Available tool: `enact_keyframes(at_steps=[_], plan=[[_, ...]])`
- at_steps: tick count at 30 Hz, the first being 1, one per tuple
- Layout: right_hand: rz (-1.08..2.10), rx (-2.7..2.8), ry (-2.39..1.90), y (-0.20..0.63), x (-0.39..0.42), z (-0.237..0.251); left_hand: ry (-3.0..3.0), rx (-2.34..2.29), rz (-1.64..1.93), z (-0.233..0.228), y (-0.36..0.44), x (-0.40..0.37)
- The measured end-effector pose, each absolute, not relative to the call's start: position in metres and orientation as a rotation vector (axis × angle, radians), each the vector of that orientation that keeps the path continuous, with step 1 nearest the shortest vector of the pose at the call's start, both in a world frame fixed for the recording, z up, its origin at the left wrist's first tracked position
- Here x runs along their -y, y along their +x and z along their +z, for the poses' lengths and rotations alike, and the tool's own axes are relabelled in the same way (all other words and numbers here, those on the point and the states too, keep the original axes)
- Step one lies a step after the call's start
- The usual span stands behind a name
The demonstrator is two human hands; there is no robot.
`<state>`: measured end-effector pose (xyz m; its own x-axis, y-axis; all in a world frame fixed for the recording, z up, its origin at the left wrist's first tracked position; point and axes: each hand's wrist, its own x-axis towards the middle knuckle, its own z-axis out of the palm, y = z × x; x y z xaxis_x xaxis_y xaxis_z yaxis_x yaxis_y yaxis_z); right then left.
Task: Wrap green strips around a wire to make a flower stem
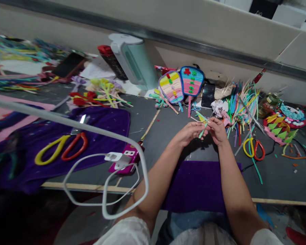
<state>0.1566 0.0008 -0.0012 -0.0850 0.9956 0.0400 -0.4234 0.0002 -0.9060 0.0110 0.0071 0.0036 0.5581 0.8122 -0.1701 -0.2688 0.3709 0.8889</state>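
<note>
My left hand (pixel 190 132) and my right hand (pixel 217 129) meet above the dark grey table (pixel 165 136), fingertips pinched together on a thin light-green pipe cleaner (pixel 203 131) with a yellowish stick end poking up to the left. Both forearms reach in from the bottom edge. Below the hands lies a purple felt sheet (pixel 196 185). Just right of my right hand is a heap of coloured pipe cleaners (pixel 241 102).
Two striped fan-shaped crafts (pixel 181 83) lean near the back wall beside a pale green appliance (pixel 134 61). Scissors with yellow and red handles (pixel 253 148) lie at right; a larger pair (pixel 62 149) rests on purple cloth at left. A white cable (pixel 104 177) runs to a pink phone (pixel 126 159).
</note>
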Motion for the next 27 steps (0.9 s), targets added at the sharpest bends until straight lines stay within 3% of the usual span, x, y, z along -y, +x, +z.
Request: enact_keyframes(at_steps=[8,23,27], plan=[[1.407,0.942,-0.872,0.155,-0.002,0.000,0.953,-0.728,0.873,0.002,0.015,-0.006],[1.042,1.101,-1.007,0.155,-0.007,-0.009,1.817,-1.180,1.187,-0.003,0.025,-0.002],[1.029,1.086,-1.027,0.154,-0.008,-0.011,1.735,-1.148,1.154,-0.001,0.026,-0.001]])
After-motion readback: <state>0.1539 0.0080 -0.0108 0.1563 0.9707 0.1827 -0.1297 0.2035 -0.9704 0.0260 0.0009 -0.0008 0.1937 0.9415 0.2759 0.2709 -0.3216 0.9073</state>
